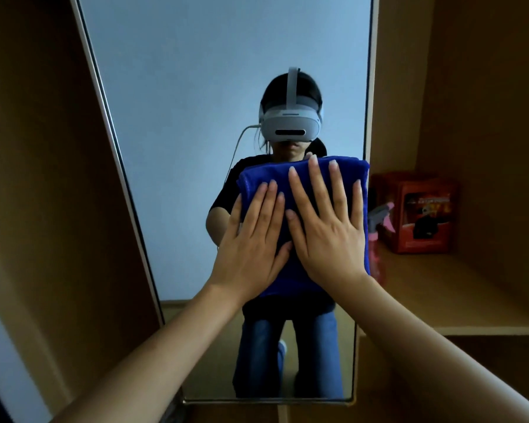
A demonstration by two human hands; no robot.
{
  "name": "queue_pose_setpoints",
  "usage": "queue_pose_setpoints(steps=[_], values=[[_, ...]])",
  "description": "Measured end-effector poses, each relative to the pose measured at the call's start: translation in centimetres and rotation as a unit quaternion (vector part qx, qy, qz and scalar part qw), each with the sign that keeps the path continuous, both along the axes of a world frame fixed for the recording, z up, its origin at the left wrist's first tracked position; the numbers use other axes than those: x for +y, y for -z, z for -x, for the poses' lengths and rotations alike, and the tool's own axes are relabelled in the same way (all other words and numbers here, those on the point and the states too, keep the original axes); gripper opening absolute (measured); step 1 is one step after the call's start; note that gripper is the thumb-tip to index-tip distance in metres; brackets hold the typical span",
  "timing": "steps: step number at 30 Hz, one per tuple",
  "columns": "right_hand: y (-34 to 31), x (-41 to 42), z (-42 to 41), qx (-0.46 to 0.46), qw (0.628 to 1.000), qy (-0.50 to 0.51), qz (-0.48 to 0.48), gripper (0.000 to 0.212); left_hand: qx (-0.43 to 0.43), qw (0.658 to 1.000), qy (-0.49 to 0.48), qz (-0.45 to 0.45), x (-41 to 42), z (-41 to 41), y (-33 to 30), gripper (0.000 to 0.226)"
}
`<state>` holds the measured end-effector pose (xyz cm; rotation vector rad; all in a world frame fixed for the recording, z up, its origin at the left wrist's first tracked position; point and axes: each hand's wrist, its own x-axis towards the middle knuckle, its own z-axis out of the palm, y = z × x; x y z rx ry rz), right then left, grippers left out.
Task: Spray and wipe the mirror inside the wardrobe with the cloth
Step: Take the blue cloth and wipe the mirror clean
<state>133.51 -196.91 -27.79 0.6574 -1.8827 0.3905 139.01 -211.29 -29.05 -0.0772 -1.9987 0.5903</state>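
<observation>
With both the left hand (252, 239) and right hand (327, 227) pressing the folded blue cloth (287, 184) flat against the mirror (196, 117) at frame centre-right, fingers straight and slightly apart, the wiping step is in hand; next move likely calls for sweeping toward uncovered glass, spray bottle (379, 221) parked on the shelf (440, 294) at right.

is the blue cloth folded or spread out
Folded: the blue cloth forms a thick pad with a rounded doubled top edge, pressed flat on the mirror.

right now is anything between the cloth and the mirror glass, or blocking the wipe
Nothing visible: both hands, left hand and right hand, press the blue cloth flat on the mirror. The spray bottle stands aside on the shelf.
</observation>
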Motion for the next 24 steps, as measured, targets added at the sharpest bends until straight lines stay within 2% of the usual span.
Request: queue_pose_setpoints(steps=[16, 24], values=[[-26.5, 0.3, 0.5, 0.018, 1.0, -0.021, -0.009, 0.056, 0.012, 0.999, -0.044, 0.0, 0.9, -0.4, -26.4, 0.069], [-36.3, 0.4, 0.7, 0.039, 0.998, -0.047, -0.001, 0.055, 0.032, 0.998, -0.062, 0.009, 1.3, -0.5, -36.1, 0.069]])
